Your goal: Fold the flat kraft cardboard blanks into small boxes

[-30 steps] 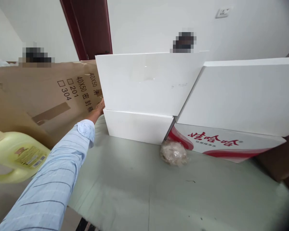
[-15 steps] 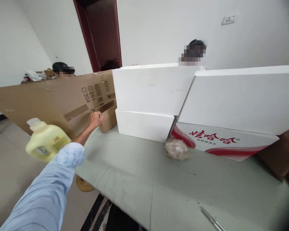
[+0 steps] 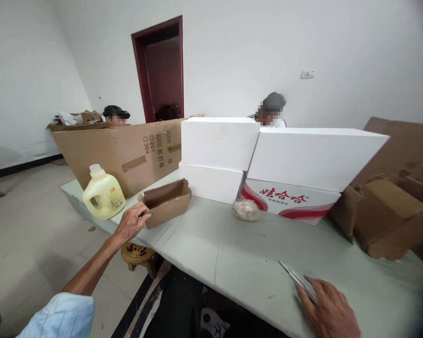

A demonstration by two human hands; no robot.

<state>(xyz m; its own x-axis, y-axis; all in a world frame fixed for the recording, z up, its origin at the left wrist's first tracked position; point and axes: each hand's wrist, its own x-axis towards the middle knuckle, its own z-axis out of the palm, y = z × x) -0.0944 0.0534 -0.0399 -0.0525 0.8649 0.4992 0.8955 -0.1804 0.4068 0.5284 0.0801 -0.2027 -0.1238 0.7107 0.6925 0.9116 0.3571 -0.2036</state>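
Observation:
My left hand is closed on the near left end of a small open-topped cardboard box, fingers curled at its rim. Beside that box stands a yellow detergent jug with a handle and pale cap. At the lower right, my right hand rests low over the table, thumb and forefinger closed around a slim silver metal tool. The tool's pointed end sticks out toward the boxes; its exact kind is unclear because the hand covers the rest.
White boxes and a red-and-white printed carton form a wall across the green-covered table. A clear plastic bundle lies before them. Large cardboard stands left, brown cartons right. Two people sit behind; a stool is below.
My left hand has drawn the small cardboard box nearer, away from the white boxes. My right hand has come into view at the silver tool. The camera view has shifted.

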